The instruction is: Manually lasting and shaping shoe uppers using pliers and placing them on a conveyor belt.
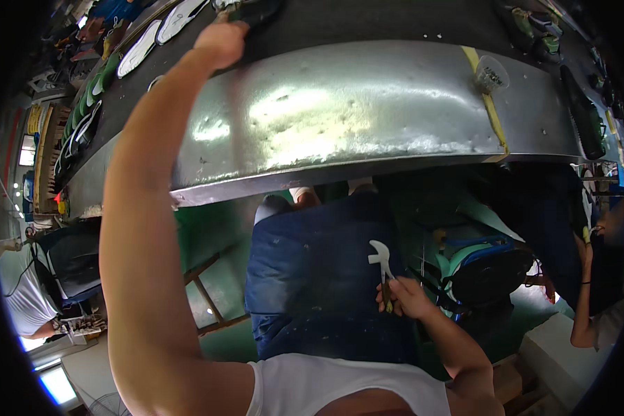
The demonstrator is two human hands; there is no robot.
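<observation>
My left arm stretches forward over the metal ledge. At the top edge of the view, my left hand [222, 43] is closed at the end of a dark shoe [260, 11] on the black belt; its fingertips are partly hidden. Low over my lap, my right hand [403, 298] grips the handles of silver lasting pliers [381, 255], with the hooked jaws pointing up and away from me. Blue cloth [305, 277] covers my thighs beneath the pliers. White shoe soles [139, 50] lie on the belt left of my left hand.
A shiny metal ledge [312, 118] edges the black belt [367, 26]. It carries a clear cup [491, 73] of small dark pieces beside a yellow strip [494, 119]. Green shoe parts [104, 75] line the left. Another person's arm [584, 305] and a dark-seated stool [492, 274] are at right.
</observation>
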